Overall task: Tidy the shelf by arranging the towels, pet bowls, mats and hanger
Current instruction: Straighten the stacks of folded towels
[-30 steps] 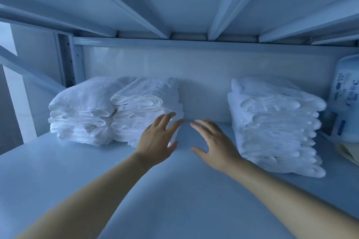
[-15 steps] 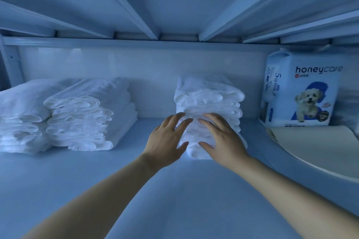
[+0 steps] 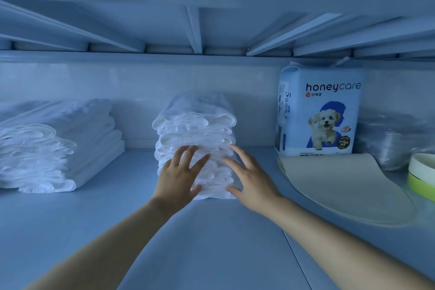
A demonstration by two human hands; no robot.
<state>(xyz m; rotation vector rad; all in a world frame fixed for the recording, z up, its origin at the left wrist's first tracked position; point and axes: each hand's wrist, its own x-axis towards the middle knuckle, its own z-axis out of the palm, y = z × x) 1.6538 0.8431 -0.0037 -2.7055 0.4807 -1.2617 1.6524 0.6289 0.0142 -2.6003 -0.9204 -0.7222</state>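
On the shelf (image 3: 211,242), mid-frame, the towel stack (image 3: 195,122) looks soft, light and apt to slump — best cupped low at both sides, I judge — with left hand (image 3: 179,176) and right hand (image 3: 251,181) at its front, fingers spread wide, holding nothing.

The middle stack of towels (image 3: 195,129) is plain white with no print, its folded edges showing as slightly brighter wavy lines. The left stack of towels (image 3: 58,143) is the same plain white. The shelf board (image 3: 70,231) is a flat pale blue-grey, and the back wall (image 3: 141,82) shares that tone. The package (image 3: 320,110) is white and light blue, with "honeycare" in dark letters, a small red mark beneath, and a cream fluffy dog pictured against a deep blue silhouette. The mat (image 3: 341,183) is plain beige. The upper bowl (image 3: 421,165) is cream-white; the lower bowl (image 3: 421,183) is lime green.
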